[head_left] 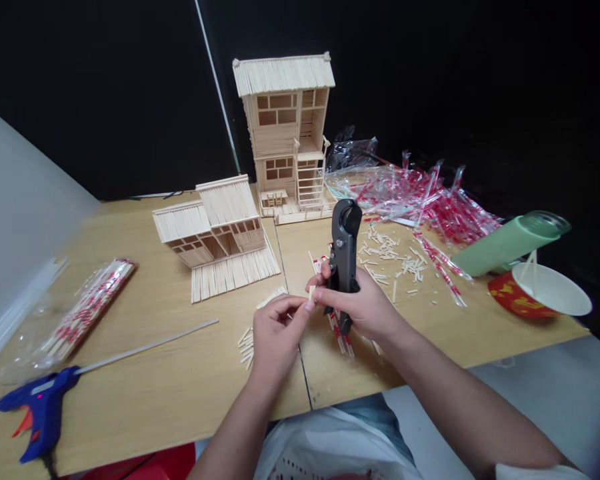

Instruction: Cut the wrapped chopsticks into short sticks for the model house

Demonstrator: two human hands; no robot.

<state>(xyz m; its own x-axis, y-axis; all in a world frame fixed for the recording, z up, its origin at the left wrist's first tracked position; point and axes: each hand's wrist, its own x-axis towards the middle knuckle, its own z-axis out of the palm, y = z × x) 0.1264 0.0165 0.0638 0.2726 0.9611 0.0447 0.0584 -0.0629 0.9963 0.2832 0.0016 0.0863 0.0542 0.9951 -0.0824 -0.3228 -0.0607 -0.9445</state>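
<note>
My left hand pinches a few short wooden stick pieces between thumb and fingertips, above the middle of the table. Touching the same pieces with its thumb, my right hand also grips a dark grey hand cutter, its rounded head pointing up. Under the hands lie wrapped chopsticks in red-and-white paper, partly hidden. Cut stick pieces lie beside my left hand. More small offcuts are scattered beyond my right hand.
A two-storey stick house stands at the back, with a lower stick house before it. At left are a blue glue gun and a chopstick pack. Crumpled wrappers, a green bottle and a paper bowl occupy the right.
</note>
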